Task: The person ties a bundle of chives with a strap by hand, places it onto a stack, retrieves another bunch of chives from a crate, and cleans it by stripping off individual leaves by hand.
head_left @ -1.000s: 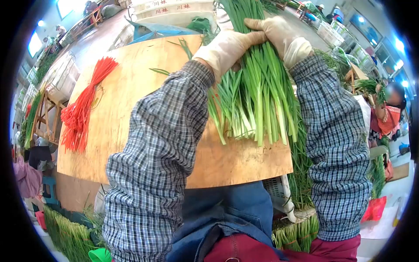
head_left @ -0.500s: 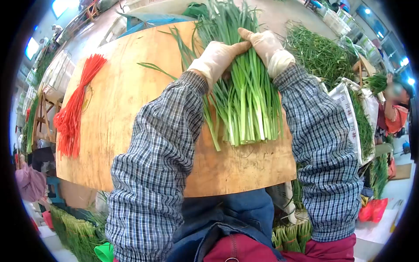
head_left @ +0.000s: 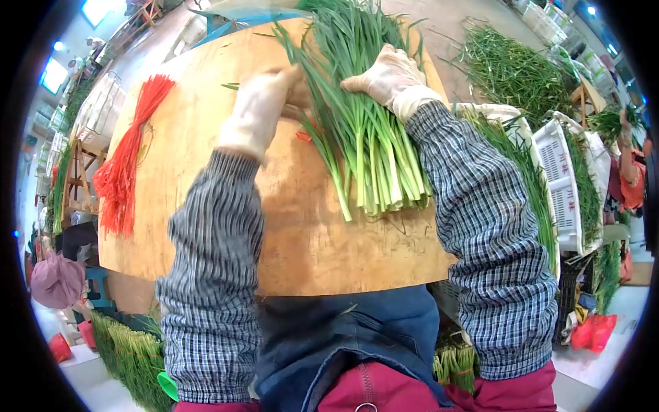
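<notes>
A thick bunch of green stalks (head_left: 374,144) lies on the wooden board (head_left: 295,254), pale cut ends toward me. Gloved, my right hand (head_left: 391,79) rests over the bunch with its fingers wrapped on the upper stalks. To the left of the bunch, just off it, my left hand (head_left: 264,106) is gloved too and blurred; its fingers are curled, and whether they hold anything is hidden. A small red tie (head_left: 306,133) shows beside the bunch's left edge. A bundle of red ties (head_left: 130,158) lies at the board's left side.
White crates (head_left: 559,185) with greens stand at the right. A heap of loose greens (head_left: 515,72) lies on the floor beyond. Tied green bundles (head_left: 130,353) stand at the lower left. Another person (head_left: 630,175) holds greens at the far right.
My left hand has left the bunch and moved left. The right hand has stayed on the stalks, which now rest lower on the board. The red tie beside them has come into view.
</notes>
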Motion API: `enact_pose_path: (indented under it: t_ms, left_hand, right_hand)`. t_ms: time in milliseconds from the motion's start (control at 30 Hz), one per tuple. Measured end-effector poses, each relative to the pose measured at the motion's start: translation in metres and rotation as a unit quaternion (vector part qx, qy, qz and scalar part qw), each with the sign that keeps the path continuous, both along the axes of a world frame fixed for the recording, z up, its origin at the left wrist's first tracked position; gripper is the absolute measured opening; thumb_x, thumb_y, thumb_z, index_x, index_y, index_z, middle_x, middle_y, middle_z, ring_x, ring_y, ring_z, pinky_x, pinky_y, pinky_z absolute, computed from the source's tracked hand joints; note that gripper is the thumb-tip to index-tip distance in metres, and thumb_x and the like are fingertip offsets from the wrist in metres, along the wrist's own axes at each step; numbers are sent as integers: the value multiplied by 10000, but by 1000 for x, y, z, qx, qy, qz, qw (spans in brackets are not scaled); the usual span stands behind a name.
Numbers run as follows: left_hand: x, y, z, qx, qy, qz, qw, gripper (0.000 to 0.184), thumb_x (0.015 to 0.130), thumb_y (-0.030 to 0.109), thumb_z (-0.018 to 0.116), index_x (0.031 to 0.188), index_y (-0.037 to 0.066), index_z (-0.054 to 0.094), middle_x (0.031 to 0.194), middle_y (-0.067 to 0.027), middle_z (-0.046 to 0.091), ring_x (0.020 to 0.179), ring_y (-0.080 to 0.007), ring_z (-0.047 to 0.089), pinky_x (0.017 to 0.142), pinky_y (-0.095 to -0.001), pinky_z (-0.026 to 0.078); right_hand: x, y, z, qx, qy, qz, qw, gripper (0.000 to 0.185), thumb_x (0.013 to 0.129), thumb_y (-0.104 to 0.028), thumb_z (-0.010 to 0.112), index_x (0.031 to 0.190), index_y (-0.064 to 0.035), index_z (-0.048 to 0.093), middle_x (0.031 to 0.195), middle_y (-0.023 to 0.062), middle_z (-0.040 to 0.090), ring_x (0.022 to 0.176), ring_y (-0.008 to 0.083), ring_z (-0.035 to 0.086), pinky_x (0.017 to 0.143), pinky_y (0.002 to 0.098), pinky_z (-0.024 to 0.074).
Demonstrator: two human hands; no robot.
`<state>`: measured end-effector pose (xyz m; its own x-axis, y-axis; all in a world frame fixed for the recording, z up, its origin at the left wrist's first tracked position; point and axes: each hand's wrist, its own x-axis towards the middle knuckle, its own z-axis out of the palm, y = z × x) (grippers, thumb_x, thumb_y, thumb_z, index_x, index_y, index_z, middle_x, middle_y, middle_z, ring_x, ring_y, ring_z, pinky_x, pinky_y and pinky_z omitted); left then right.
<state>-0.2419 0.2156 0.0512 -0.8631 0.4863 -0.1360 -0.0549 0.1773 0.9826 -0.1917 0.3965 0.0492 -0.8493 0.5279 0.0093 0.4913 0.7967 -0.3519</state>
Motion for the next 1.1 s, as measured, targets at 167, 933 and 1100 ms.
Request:
enact_pose_path:
  t_ms: [167,933,1100]
  left_hand:
    - [56,-24,-30,-96,-102,-13,990,305,833,184,546,1031,-47,558,787,-101,611,596,-175,588,465,-289,472]
    - [54,-22,-65,-289,281,40,914,265,764,220,621,899,-8,613,840,-192,609,840,-304,597,755,-352,462]
    - [48,-10,-54,-375,231,11,898,228,764,207,586,851,-3,604,865,-212,618,851,-347,598,742,-390,466]
  right_hand:
    - [-1,-5,-7,18,21,-16,999,909,616,-512,722,1250,25,353,1261,181,436,1171,319,437,967,415,370]
    - [-9,-29,2,72,-93,16,993,1029,637,-528,708,1376,-10,212,1390,149,308,1287,292,296,997,472,301]
    - [-8,-29,1,77,-73,19,994,981,614,-513,722,1319,13,289,1349,175,349,1248,311,347,980,450,336]
